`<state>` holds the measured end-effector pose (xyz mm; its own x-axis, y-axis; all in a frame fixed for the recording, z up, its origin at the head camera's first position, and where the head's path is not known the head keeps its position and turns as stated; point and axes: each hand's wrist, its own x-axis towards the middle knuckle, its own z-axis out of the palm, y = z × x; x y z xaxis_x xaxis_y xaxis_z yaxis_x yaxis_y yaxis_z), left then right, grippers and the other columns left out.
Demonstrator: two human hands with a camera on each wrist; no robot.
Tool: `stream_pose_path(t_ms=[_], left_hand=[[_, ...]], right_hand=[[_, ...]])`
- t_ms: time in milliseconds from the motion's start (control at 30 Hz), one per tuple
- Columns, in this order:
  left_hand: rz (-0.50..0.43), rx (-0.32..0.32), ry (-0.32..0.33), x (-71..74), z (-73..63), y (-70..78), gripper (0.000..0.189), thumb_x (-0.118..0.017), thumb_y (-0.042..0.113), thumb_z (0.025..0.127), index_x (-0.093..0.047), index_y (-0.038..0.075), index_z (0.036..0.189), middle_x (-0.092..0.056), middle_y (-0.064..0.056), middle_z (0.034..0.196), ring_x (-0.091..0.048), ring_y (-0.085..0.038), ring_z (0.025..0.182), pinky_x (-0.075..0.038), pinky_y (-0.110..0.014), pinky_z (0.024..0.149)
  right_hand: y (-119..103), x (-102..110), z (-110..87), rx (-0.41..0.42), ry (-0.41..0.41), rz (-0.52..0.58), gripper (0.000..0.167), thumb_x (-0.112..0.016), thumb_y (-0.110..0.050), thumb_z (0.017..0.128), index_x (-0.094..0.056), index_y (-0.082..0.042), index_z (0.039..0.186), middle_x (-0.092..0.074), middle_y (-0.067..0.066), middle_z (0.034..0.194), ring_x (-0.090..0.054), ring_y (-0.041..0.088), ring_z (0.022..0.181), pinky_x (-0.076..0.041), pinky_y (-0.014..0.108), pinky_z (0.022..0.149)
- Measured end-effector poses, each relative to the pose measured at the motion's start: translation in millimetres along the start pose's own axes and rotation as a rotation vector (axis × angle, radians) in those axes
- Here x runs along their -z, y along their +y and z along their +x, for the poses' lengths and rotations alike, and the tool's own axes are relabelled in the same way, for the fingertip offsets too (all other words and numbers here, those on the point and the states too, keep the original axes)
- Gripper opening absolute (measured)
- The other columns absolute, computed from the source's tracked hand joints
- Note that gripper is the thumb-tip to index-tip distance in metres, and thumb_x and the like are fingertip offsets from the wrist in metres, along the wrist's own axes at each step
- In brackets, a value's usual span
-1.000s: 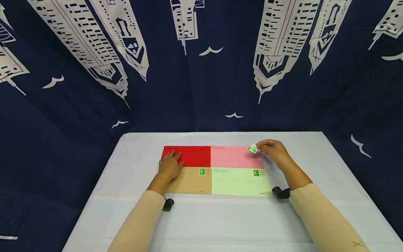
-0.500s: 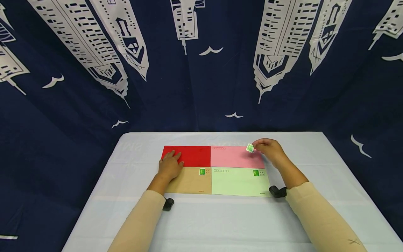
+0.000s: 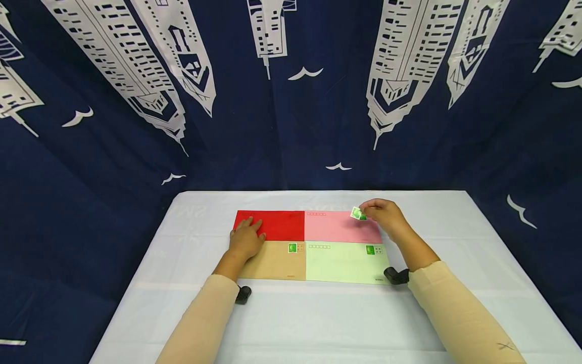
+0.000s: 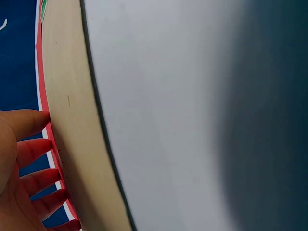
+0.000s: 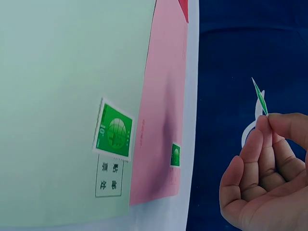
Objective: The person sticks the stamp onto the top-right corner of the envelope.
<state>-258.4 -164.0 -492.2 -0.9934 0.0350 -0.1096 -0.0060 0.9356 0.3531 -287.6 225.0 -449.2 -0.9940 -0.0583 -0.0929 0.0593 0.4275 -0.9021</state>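
Observation:
My left hand [image 3: 247, 239] rests with spread fingers on the red envelope [image 3: 283, 225]; the left wrist view shows its fingertips along that red paper. Between thumb and fingers, my right hand [image 3: 384, 214] pinches a green stamp with a white edge [image 3: 355, 212]. It is held up over the pink envelope [image 3: 332, 230], tilted, and seen nearly edge-on in the right wrist view. A second green stamp [image 5: 175, 155] lies on the pink envelope near its corner. In the head view the held stamp and fingers partly cover it.
A tan envelope [image 3: 268, 267] and a light green envelope [image 3: 345, 267] lie in front, edges meeting the others. Each bears a green stamp beside a printed box. The white-covered table [image 3: 318, 323] carries them; a navy cloth with white buildings [image 3: 254, 126] hangs behind.
My right hand has moved left with the pinched stamp, which has shifted leftward past the stamp on the pink envelope. The left hand has stayed in place on the red envelope.

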Motion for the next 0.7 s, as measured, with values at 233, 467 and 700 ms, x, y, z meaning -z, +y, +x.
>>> stream_pose_path(t_ms=[233, 467, 700], left_hand=[[0.009, 0.012, -0.011, -1.2, 1.3, -1.1, 0.058, -0.058, 0.033, 0.1, -0.045, 0.015, 0.153, -0.034, -0.017, 0.164, -0.027, -0.038, 0.153, -0.024, -0.067, 0.121], [0.015, 0.01, -0.004, -0.8, 0.5, -0.2, 0.058, -0.058, 0.033, 0.1, -0.046, 0.014, 0.153, -0.035, -0.017, 0.163, -0.028, -0.038, 0.153, -0.025, -0.066, 0.12], [0.007, 0.009, -0.004, 1.5, -1.0, 2.0, 0.058, -0.058, 0.033, 0.1, -0.046, 0.014, 0.153, -0.034, -0.017, 0.163, -0.028, -0.038, 0.153, -0.025, -0.066, 0.121]], right_hand=[[-4, -6, 0.7, -0.002, -0.001, 0.001, 0.031, -0.055, -0.015, 0.099, -0.065, 0.004, 0.121, -0.069, 0.015, 0.115, -0.06, 0.02, 0.102, -0.049, 0.044, 0.105], [-10, -11, 0.2, -0.001, -0.014, -0.001, 0.03, -0.056, -0.017, 0.1, -0.066, 0.003, 0.121, -0.067, 0.019, 0.123, -0.059, 0.022, 0.106, -0.048, 0.035, 0.099], [-13, -15, 2.8, 0.01, -0.01, 0.002, 0.029, -0.057, -0.016, 0.099, -0.067, 0.003, 0.119, -0.072, 0.004, 0.106, -0.062, 0.028, 0.103, -0.051, 0.041, 0.097]])
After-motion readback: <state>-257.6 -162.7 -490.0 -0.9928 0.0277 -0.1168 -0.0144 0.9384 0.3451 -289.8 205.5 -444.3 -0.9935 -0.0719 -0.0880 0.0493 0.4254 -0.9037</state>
